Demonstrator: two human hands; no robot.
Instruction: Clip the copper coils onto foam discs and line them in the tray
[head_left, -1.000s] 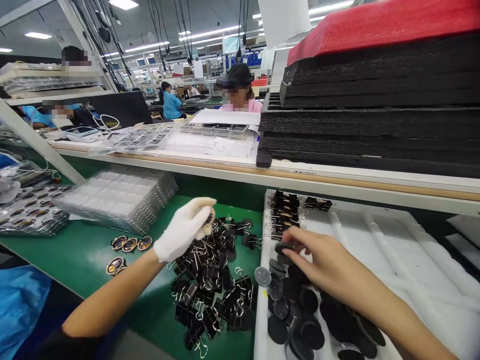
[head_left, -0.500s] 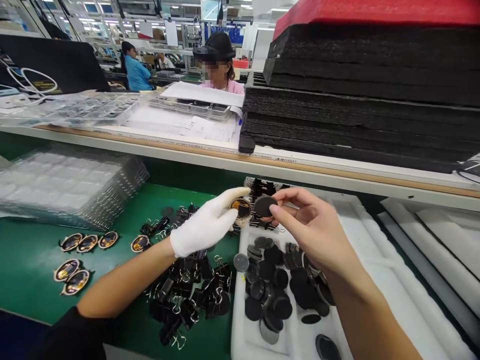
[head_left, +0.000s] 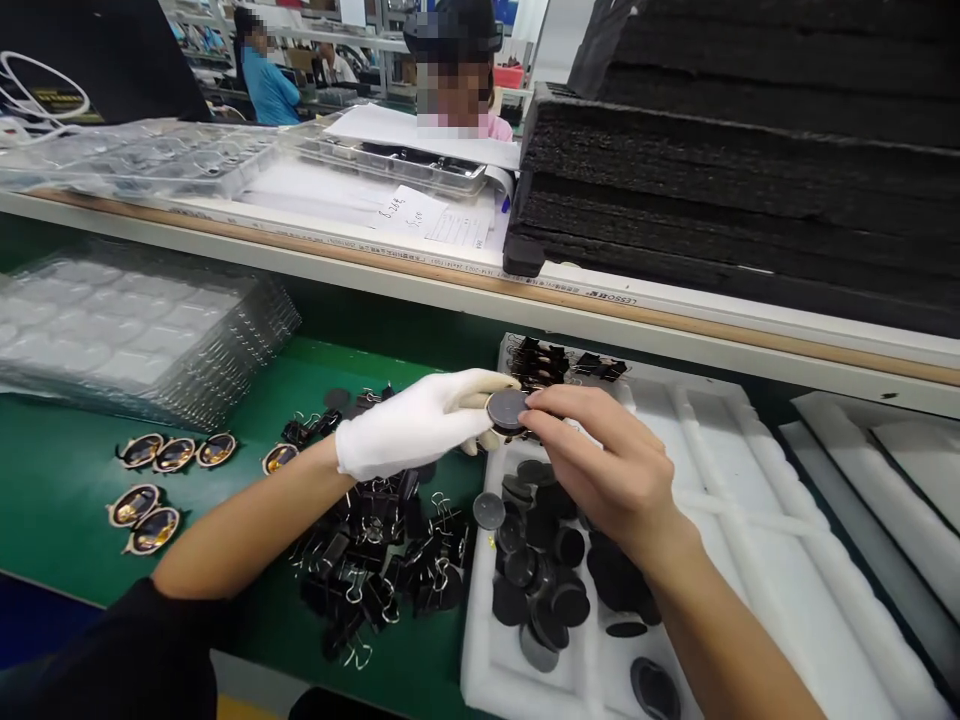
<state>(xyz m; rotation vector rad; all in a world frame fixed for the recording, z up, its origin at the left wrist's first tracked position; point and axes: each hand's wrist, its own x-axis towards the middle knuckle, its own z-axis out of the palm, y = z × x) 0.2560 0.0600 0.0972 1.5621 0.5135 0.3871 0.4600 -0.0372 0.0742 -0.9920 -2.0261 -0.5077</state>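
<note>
My left hand (head_left: 424, 420), in a white glove, is closed around a round gold-rimmed piece, now mostly hidden beneath a black disc (head_left: 508, 409). My bare right hand (head_left: 611, 455) pinches that disc by its right edge and holds it flat over the piece. Under my right hand, many similar dark discs (head_left: 551, 605) lie loose in a white foam tray (head_left: 720, 450). A heap of black binder clips (head_left: 375, 570) spreads over the green table below my left forearm. More gold-rimmed pieces with amber, glossy faces (head_left: 176, 455) rest at the left.
Stacked clear plastic trays (head_left: 142, 330) stand at the back left. A white shelf edge (head_left: 375, 260) runs across behind my hands, carrying a tall stack of black foam sheets (head_left: 712, 190). White foam pieces (head_left: 877, 460) lie at the right. A person (head_left: 457, 70) sits opposite.
My right hand has brought the black disc left onto the gold-rimmed piece, covering its amber face. The view has tilted down slightly.
</note>
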